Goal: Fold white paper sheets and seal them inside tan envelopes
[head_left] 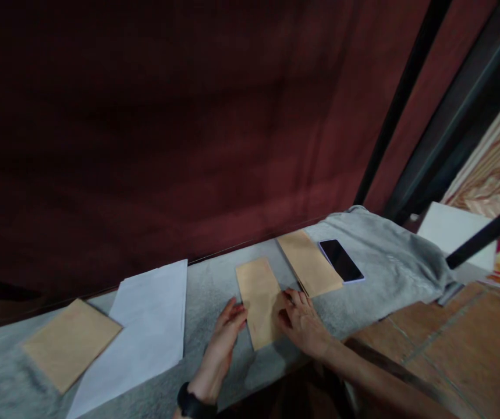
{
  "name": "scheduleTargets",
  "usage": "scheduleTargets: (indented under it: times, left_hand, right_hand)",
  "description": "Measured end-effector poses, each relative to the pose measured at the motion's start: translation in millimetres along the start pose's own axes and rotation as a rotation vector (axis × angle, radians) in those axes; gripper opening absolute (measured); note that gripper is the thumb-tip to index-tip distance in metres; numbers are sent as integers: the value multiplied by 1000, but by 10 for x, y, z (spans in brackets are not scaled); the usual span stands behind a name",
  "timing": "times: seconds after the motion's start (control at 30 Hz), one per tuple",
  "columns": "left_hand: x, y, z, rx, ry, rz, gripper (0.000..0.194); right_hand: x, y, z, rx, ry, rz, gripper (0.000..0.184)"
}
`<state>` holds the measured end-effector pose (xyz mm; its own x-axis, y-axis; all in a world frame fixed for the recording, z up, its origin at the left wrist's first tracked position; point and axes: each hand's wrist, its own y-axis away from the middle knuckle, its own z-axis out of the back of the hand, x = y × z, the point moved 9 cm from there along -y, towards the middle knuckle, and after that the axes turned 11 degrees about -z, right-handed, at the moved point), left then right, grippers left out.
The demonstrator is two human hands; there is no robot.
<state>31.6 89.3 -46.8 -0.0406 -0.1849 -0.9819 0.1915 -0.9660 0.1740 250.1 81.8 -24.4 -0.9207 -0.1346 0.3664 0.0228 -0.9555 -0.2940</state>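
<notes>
A brown paper envelope [258,299] lies flat on the grey cloth, between my two hands. At its left edge is my left hand [226,329], palm turned inward, fingers loosely stretched and touching or nearly touching the paper. My right hand [304,323] rests at the opposite edge, its fingers bent but apart, thumb over the paper. Neither hand is closed around the envelope. Just beyond the right hand lies a small stack of similar brown envelopes [313,265]. A phone [341,260] with a dark screen lies against that stack.
White paper sheets [145,326] lie to the left, and another brown envelope [73,343] overlaps their edge. Grey cloth [385,250] covers the narrow surface. Behind it hangs a dark red curtain [232,145]. Black poles [400,110] and a tiled surface [472,343] are at the right.
</notes>
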Motion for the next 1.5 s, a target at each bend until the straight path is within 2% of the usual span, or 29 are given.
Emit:
scheduleTargets:
  times: [0.07, 0.17, 0.33, 0.53, 0.57, 0.63, 0.7, 0.8, 0.93, 1.03, 1.17, 1.5]
  left_hand:
    - [27, 17, -52, 58, 49, 55, 54]
    - [-21, 41, -140, 128, 13, 36, 47]
    - [-173, 55, -219, 139, 60, -15, 40]
    - [-410, -16, -255, 100, 186, -99, 47]
    - [-426, -21, -294, 106, 219, -101, 48]
    - [-437, -21, -380, 112, 273, -99, 53]
    - [-421, -14, -458, 123, 293, -88, 59]
    - [-364, -9, -520, 137, 248, -80, 63]
    - [-236, -14, -550, 149, 153, -62, 63]
    - [-162, -22, -599, 170, 129, -54, 61]
    - [-134, -27, -661, 184, 112, -62, 60]
    - [-86, 49, -946, 255, 114, -82, 54]
  right_hand:
    - [20, -35, 7, 13, -33, -3, 35]
    - [56, -84, 27, 22, -102, -4, 33]
    - [45, -192, 93, 59, -181, -47, 30]
    - [-189, -377, 25, 281, -583, -231, 25]
    - [-236, -415, 18, 295, -638, -254, 26]
    - [-397, -515, 77, 233, -678, -314, 30]
    - [-642, -631, 202, 117, -632, -392, 30]
    - [-1011, -800, 374, 49, -583, -447, 28]
    - [-1500, -916, 547, -9, -454, -527, 24]
    - [-1712, -917, 566, -6, -325, -566, 25]
    - [-1776, -872, 538, 9, -154, -575, 25]
    - [-1615, -761, 626, 6, 104, -468, 23]
